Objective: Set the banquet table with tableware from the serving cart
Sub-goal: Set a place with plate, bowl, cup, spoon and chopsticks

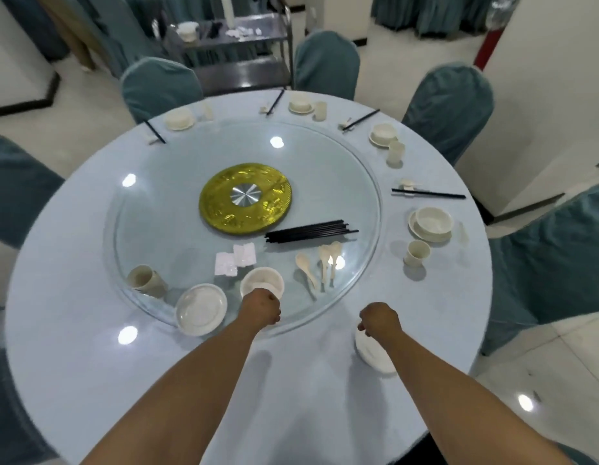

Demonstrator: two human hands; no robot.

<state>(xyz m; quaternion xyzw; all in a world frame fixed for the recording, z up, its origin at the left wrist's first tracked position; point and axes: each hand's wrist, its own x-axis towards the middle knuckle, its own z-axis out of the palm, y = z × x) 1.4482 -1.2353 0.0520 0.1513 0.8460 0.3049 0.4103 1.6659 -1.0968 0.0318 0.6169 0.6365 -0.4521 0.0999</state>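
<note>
Bowls (262, 282), white and stacked on the glass turntable (325, 169), sit right under the left hand (260, 307), whose grip curls over the near rim; the right hand (380, 318) grips a white plate (372, 355) on the tabletop (90, 364) near the edge. Also on the turntable: one plate stack (201, 309), one tipped cup stack (145, 281), three spoons (321, 263), one bundle of black chopsticks (310, 231). Four place settings ring the far rim.

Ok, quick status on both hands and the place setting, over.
Left hand grips bowl on glass turntable. Right hand holds plate at table edge. Nothing in the way.
</note>
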